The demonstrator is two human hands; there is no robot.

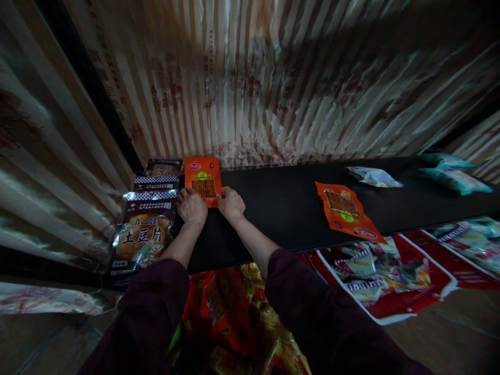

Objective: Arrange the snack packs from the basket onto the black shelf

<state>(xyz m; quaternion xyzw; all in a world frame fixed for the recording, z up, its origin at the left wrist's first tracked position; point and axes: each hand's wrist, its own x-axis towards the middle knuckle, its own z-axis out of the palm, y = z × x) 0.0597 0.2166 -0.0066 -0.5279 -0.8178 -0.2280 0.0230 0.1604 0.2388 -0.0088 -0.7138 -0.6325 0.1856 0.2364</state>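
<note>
An orange snack packet (203, 172) with a clear window lies at the back of the black shelf (269, 208). My left hand (192, 207) grips its lower left edge, fingers curled. At the lower right edge my right hand (231, 204) pinches the same packet. Just left of it, dark brown potato-chip bags (144, 229) overlap in a column along the shelf's left end. A second orange packet (346, 208) lies slanted farther right, out of reach of both hands.
White packet (375, 177) and green-white packets (455, 179) lie on the shelf's right side. Below the shelf are a heap of orange and gold packets (230, 312) and a red bag (414, 302) of small packets. Pleated, printed sheeting (250, 88) hangs behind.
</note>
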